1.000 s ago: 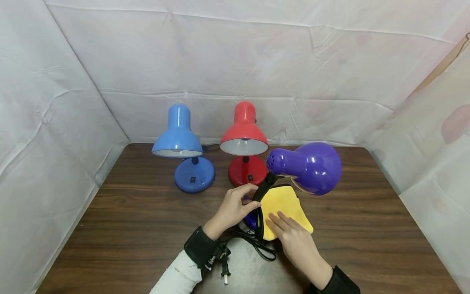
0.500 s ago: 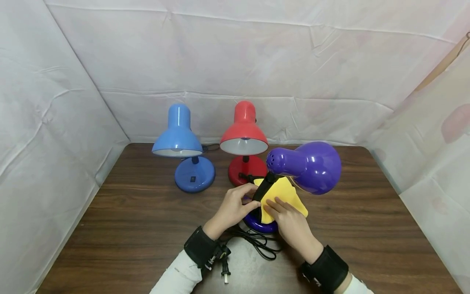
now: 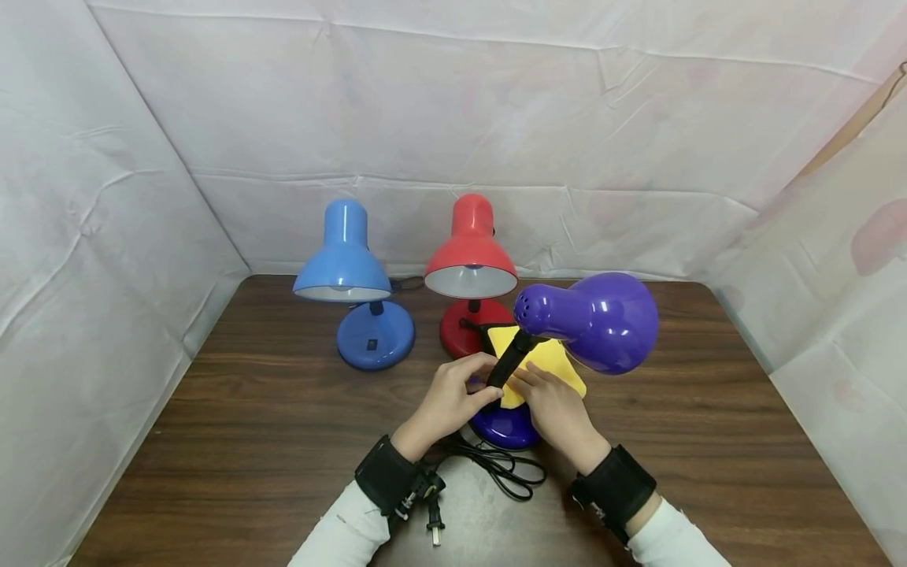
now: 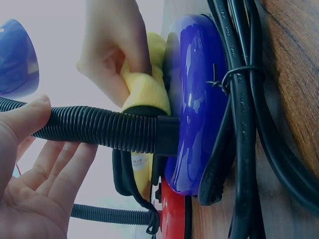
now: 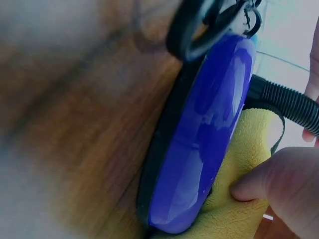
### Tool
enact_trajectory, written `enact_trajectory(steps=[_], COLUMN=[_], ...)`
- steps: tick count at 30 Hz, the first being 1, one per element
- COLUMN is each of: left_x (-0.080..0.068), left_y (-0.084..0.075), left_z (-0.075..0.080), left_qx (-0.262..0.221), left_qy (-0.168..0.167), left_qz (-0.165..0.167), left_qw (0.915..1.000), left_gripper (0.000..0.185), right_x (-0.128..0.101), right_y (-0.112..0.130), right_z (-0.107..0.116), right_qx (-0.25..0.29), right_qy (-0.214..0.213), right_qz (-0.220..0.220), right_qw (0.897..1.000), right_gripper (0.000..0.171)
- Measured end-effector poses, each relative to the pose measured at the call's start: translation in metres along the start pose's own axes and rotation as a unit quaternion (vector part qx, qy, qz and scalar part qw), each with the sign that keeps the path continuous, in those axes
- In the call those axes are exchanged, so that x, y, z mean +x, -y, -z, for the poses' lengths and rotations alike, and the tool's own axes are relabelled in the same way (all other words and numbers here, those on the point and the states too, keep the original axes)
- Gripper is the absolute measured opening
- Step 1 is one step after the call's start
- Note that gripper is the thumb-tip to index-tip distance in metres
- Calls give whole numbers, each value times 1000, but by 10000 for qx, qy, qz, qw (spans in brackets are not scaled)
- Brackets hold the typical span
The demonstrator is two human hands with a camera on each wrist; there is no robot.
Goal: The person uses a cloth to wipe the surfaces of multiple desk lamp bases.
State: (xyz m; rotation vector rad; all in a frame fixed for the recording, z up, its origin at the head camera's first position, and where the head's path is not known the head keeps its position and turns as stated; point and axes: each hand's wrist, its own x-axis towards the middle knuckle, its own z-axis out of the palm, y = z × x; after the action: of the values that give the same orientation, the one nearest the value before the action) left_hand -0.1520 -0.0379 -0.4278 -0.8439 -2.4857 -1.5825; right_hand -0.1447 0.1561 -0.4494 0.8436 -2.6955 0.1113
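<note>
A purple desk lamp (image 3: 611, 324) stands in front, its shade turned to the right. My left hand (image 3: 453, 396) holds its black ribbed neck (image 4: 99, 128) between thumb and fingers. Low at the neck's foot, my right hand (image 3: 556, 409) holds a yellow cloth (image 3: 549, 364) with black edging and a strap, against the far part of the purple base (image 3: 506, 429). In the right wrist view the thumb (image 5: 254, 185) presses into the fleecy cloth (image 5: 232, 214). Part of the cloth is hidden behind the neck and the hand.
A blue lamp (image 3: 343, 268) and a red lamp (image 3: 471, 264) stand at the back of the wooden table (image 3: 269, 441). The cloth's strap lies against the red base (image 3: 460, 327). A tied black cord (image 3: 506, 472) and its plug (image 3: 435, 520) lie in front.
My right hand has slid the yellow cloth away from me and slightly left across the purple base, uncovering its near part. My left hand stays on the neck.
</note>
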Motion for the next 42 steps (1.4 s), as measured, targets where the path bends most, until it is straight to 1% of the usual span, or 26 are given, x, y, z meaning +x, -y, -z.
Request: enact_trajectory(steps=[4,10,13,16,20,26,36,42], left_x=[0,0,-1,-1,-1,-1,-1,-2], left_y=[0,-1,-1,-1,-1,-1,-3,-4], left_z=[0,0,0,-1,-3,-5,-6,-5], left_qx=[-83,-125,-82,-65,-103,-34,5,-149], left_qy=[8,-19,-20,-12,-3,21,-6,26], left_qz=[25,-1,-10,-11,35,89,72,232], left_qw=[10000,9999,10000,10000,9999,10000,10000,9996], left_gripper=[30,30,30,29,28,28,30,29], right_x=[8,13,13,10,4,-10,-34,-49], right_y=[-2,-2,-1,1,3,6,14,23], right_z=[-3,-3,-3,-3,-2,3,8,14], right_qx=[-9,147,139,3,-158,-210,-371,-298], right_qy=[4,-45,10,41,32,15,-197,-188], right_qz=[-116,-333,-322,-224,-72,35,217,252], right_qw=[9999,9993,9994,9997,9998,9998,9989,9991], right_gripper=[40,39,38,37,37,39,45,47])
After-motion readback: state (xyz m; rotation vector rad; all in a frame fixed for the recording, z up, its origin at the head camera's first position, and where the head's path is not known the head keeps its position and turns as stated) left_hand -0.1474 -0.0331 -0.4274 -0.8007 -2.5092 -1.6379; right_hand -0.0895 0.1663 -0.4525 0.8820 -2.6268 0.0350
